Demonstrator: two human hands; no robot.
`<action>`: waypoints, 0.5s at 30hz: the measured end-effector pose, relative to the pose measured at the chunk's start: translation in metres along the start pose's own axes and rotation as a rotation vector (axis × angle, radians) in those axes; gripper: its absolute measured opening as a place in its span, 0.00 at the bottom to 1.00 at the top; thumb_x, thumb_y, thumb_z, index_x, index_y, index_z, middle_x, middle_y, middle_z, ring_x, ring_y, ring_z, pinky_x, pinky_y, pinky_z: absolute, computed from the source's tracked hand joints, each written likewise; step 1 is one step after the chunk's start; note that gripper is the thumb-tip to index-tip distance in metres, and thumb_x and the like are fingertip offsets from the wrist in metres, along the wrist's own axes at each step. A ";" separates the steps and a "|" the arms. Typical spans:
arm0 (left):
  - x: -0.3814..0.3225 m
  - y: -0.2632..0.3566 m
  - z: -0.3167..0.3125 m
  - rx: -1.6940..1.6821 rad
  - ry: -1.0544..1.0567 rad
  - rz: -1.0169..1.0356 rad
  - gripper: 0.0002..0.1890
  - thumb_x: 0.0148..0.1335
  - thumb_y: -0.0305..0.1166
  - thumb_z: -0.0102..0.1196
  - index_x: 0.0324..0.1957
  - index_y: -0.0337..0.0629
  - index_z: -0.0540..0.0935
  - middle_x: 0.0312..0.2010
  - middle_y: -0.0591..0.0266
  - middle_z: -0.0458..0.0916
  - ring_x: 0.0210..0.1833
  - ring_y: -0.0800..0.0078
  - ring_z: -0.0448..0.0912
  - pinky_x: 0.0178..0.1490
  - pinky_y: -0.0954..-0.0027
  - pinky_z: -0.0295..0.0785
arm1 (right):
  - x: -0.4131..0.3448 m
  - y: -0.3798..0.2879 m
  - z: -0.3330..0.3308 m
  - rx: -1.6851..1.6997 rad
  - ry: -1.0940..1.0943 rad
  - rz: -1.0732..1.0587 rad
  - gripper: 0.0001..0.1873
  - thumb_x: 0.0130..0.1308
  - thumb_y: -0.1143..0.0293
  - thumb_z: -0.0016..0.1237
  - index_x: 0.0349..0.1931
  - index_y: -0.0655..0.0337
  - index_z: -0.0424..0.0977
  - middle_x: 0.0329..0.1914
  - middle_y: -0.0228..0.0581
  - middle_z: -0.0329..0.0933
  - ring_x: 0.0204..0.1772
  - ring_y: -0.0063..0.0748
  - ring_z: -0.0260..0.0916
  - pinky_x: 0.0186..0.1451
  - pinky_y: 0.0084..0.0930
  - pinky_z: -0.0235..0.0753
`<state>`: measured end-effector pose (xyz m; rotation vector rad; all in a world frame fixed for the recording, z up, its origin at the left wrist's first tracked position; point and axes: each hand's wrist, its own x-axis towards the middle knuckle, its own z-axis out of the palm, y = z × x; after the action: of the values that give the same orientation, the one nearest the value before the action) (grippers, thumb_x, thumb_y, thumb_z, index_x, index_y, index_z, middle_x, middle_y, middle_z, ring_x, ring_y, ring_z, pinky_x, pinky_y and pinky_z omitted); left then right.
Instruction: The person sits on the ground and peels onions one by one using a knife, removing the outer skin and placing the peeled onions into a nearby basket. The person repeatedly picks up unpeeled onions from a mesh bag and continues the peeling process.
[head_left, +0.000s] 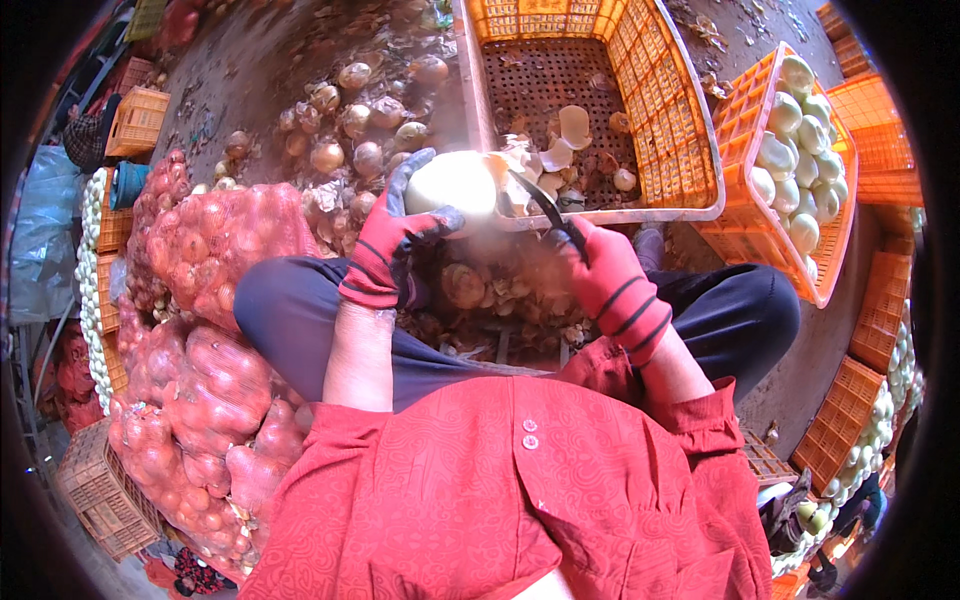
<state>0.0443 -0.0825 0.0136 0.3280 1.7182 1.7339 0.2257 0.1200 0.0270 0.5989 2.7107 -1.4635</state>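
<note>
My left hand (401, 236), in a red and black work glove, grips a pale peeled onion (451, 191) near the front left corner of an orange plastic crate (664, 90). In my right hand (607, 270), gloved alike, is a dark-handled knife (546, 201). Its blade points up and left, towards a strip of onion skin (517, 191) at the onion's right side; whether the blade touches the onion I cannot tell. Peeled-off skins (574, 126) and dry scraps lie on the crate's perforated floor. Unpeeled onions (328, 157) lie loose on the ground beyond my left hand.
Red mesh sacks of onions (225, 382) are heaped at my left. At the right, a tilted orange crate (750, 150) holds peeled onions (806, 169). More orange crates (838, 424) line the right edge. Skins and onions lie between my legs. Another person (84, 139) is at the far left.
</note>
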 end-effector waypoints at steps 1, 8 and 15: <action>-0.002 0.003 0.005 -0.053 -0.006 -0.005 0.45 0.38 0.20 0.71 0.64 0.41 0.67 0.57 0.64 0.71 0.57 0.72 0.71 0.61 0.69 0.68 | -0.004 -0.005 -0.002 -0.072 -0.013 0.010 0.14 0.63 0.64 0.45 0.44 0.62 0.73 0.30 0.56 0.77 0.40 0.59 0.75 0.41 0.47 0.74; 0.004 -0.012 0.011 0.137 0.053 0.125 0.48 0.36 0.24 0.74 0.64 0.39 0.65 0.58 0.62 0.71 0.59 0.72 0.69 0.63 0.68 0.67 | 0.012 -0.022 0.008 -0.559 -0.041 -0.079 0.11 0.61 0.63 0.47 0.40 0.58 0.69 0.32 0.46 0.78 0.37 0.51 0.78 0.37 0.46 0.76; 0.001 -0.009 0.014 0.386 0.015 0.266 0.55 0.27 0.28 0.77 0.65 0.41 0.64 0.59 0.60 0.71 0.61 0.68 0.69 0.67 0.66 0.63 | 0.041 -0.014 0.001 -0.482 -0.114 -0.060 0.11 0.61 0.63 0.46 0.40 0.57 0.73 0.32 0.52 0.78 0.40 0.56 0.77 0.42 0.48 0.75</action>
<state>0.0547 -0.0719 0.0062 0.7446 2.0960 1.5729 0.1835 0.1262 0.0303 0.3957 2.8492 -0.7675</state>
